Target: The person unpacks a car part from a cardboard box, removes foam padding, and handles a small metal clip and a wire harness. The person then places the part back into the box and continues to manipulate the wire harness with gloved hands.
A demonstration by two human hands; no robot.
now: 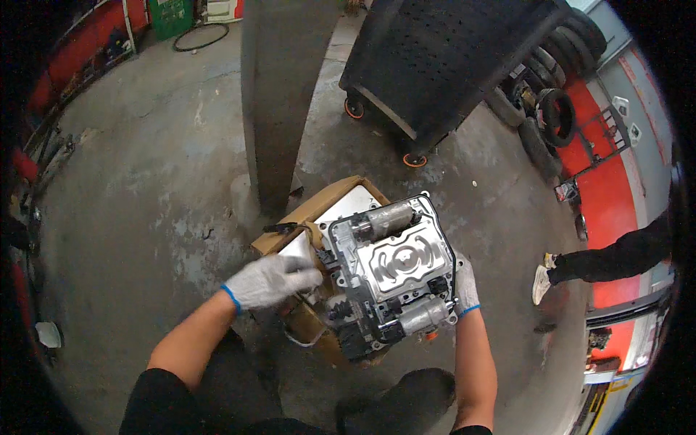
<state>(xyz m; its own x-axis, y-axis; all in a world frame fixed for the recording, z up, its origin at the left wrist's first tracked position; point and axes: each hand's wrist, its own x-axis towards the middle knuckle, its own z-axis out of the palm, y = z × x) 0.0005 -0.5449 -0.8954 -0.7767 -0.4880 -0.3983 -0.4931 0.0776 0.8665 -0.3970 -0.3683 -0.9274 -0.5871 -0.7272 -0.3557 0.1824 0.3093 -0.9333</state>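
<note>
As hands (270,283) flank a metal unit (406,261), illegible print marks a green container (172,20).

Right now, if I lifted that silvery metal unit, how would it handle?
The metal unit is probably stiff, judging by its ribbed metal plate. It may be heavy for its size, carrying two silvery cylinders. The dark, plastic-looking part at its lower left might be fragile.

The scuffed grey concrete floor (159,159) bears a boxy black cabinet (442,65) on orange-rimmed casters (415,160), a thin black loop (194,49) and black rubber tyres (539,150).
</note>
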